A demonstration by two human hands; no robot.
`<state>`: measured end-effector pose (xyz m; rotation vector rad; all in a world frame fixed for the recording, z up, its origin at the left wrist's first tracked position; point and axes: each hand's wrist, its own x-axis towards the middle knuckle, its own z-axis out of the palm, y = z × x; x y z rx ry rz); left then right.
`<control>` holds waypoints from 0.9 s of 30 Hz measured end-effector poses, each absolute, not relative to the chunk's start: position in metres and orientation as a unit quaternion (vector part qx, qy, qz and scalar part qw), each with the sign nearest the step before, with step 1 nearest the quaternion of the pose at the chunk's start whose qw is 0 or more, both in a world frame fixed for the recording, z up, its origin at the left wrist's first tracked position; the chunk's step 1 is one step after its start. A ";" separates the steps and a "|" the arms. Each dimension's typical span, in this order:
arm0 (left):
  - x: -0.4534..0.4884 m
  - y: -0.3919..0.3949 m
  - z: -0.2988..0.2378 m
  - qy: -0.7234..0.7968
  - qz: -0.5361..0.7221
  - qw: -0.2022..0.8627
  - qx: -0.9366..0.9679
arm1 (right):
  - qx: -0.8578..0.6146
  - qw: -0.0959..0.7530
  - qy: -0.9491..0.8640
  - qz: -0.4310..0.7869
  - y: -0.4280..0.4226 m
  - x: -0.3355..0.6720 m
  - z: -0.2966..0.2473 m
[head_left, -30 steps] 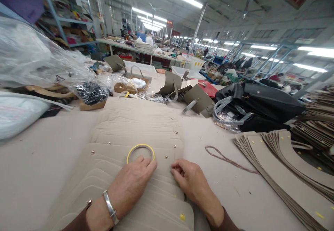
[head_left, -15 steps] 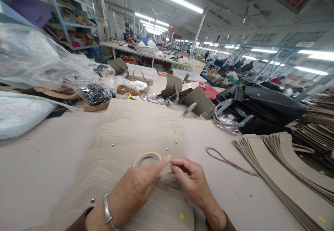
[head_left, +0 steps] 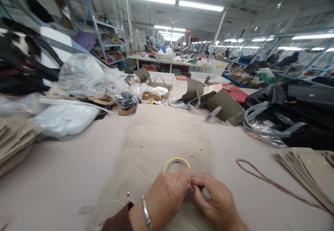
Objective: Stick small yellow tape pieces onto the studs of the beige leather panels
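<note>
A roll of tape with a yellow edge (head_left: 177,160) stands out beyond my left hand (head_left: 168,194), whose closed fingers hold its near side. The fingertips of my right hand (head_left: 217,196) are pinched together and meet my left thumb and forefinger. Something tiny may be between the fingertips; I cannot make it out. Both hands are above a fanned stack of beige panels (head_left: 161,124), overlapping like shingles. Small metal studs, such as one stud (head_left: 192,155), dot the panels. The near part of the stack is hidden by my hands and forearms.
A brown cord loop (head_left: 263,177) lies to the right, before more beige pieces (head_left: 308,171). Black bags (head_left: 292,109) stand at the far right. Olive panels with straps (head_left: 224,105) and plastic wrapping (head_left: 88,74) lie behind; a white plastic-wrapped bundle (head_left: 68,117) is left.
The view has turned left, so everything sits further right in the picture. My hands have come together, fingertips now meeting, and my left thumb has bent in from being stretched out.
</note>
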<state>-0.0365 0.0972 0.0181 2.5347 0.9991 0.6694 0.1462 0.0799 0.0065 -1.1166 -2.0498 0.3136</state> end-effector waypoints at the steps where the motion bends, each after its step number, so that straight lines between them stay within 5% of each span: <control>1: -0.036 0.097 0.019 0.357 0.233 0.173 0.888 | -0.441 0.382 -0.805 0.111 0.080 0.146 0.006; 5: -0.036 0.097 0.017 0.370 0.251 0.143 0.883 | -0.475 0.400 -0.774 0.125 0.077 0.142 0.010; 11: -0.029 0.090 0.018 0.339 0.298 0.052 0.891 | -0.594 0.424 -0.539 0.421 0.084 0.139 0.016; 15: -0.028 0.090 0.018 0.353 0.253 0.043 0.900 | -0.611 0.392 -0.459 0.512 0.091 0.158 0.011; 20: -0.027 0.099 0.014 0.384 0.107 0.043 0.916 | -0.628 0.325 -0.506 0.494 0.089 0.168 0.001; 27: -0.022 0.101 0.014 0.405 0.073 0.087 0.907 | -0.645 0.278 -0.606 0.372 0.089 0.157 0.003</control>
